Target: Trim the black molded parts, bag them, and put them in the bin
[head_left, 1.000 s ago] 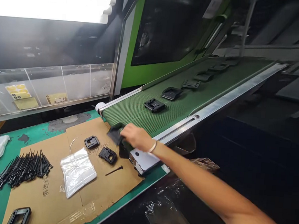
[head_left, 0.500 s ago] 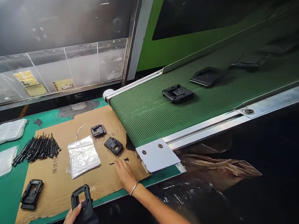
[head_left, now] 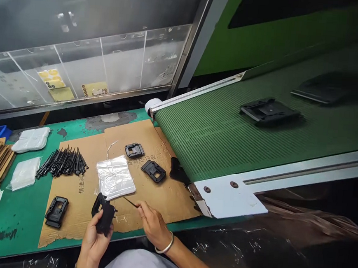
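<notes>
So the left hand (head_left: 92,243) grips a black plastic frame (head_left: 106,216), while the right hand (head_left: 153,225) pinches a thin black pin (head_left: 130,202) just beside it, over a cardboard sheet (head_left: 173,203).

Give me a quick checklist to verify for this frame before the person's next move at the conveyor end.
1. Left hand gripping the black plastic frame: ok.
2. Right hand pinching the thin black pin: ok.
3. Pin tip touching the frame: not ok, a small gap shows.
4. Far side of the frame: cannot tell, it faces away from the view.
5. Pile of black pins lying on the cardboard sheet: ok.
6. Black plastic part on the green conveyor belt lying flat, apart from both hands: ok.
</notes>
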